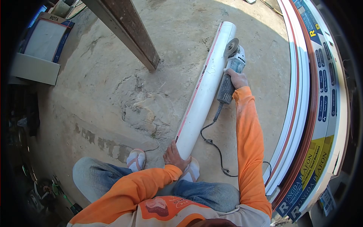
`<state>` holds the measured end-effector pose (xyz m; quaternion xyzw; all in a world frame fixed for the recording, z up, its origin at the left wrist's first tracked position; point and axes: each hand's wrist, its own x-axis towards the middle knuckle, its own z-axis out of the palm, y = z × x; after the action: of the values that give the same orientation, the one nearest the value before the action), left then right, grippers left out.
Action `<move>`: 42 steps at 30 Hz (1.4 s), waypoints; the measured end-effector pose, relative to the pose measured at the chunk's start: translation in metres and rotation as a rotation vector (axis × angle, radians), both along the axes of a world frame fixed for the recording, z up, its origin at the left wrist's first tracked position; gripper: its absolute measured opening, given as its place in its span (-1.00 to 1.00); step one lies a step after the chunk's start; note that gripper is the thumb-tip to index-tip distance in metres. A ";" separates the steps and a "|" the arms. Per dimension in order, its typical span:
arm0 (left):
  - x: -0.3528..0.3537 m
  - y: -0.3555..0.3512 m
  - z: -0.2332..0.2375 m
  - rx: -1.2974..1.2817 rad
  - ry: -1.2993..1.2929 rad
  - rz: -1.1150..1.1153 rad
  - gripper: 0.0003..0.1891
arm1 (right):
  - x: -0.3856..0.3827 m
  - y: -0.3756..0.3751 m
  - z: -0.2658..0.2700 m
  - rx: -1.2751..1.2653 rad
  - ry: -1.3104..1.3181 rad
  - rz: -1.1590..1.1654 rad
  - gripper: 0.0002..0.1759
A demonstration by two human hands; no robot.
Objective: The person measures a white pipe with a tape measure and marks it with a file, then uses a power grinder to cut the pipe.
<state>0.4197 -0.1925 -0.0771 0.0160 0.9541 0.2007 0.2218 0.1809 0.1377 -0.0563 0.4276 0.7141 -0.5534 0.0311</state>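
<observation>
Lengthwise across the concrete floor [177, 56] lies a white pipe [206, 89] with a red printed line, its near end between the person's sandalled feet and its far end pointing away, slightly to the right. The left hand [175, 156] grasps that near end, fingers curved over the pipe's left side. The right hand [237, 78] is wrapped around the body of an angle grinder [227, 90], held along the pipe's right side; its disc [231, 47] overlaps the pipe's edge near the far end, though whether the two touch I cannot tell. From the grinder's rear, a dark cord [218, 151] loops down between the pipe and the orange right sleeve [249, 132], then passes behind that arm. To the left, well apart from the pipe, a brown post [130, 34] meets the floor and blocks part of the view beyond. Along the right side, long white strips [293, 125], brown strips [307, 140] and printed PLAFON cartons [315, 166] form a barrier beside the working arm. At upper left sit a ROTA box [44, 39] and a pale panel [34, 69], both far from the hands.
</observation>
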 end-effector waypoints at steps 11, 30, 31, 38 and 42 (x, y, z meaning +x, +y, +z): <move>0.001 0.000 0.000 -0.009 0.007 0.010 0.11 | 0.011 -0.007 0.003 0.023 -0.054 0.018 -0.31; 0.001 0.000 0.001 0.002 0.005 0.011 0.13 | 0.029 -0.017 -0.001 0.031 -0.017 0.048 -0.39; 0.001 -0.001 0.000 0.001 0.023 0.009 0.13 | 0.030 -0.018 -0.003 0.020 -0.008 0.034 -0.40; 0.001 -0.001 -0.002 -0.004 0.009 0.021 0.14 | 0.036 -0.022 -0.003 -0.008 -0.008 0.040 -0.40; 0.001 0.000 -0.001 -0.014 0.038 0.018 0.14 | 0.042 -0.028 0.002 -0.033 0.019 0.019 -0.41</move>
<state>0.4203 -0.1927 -0.0781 0.0100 0.9596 0.1958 0.2019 0.2225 0.1096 -0.0544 0.4148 0.7091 -0.5690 0.0366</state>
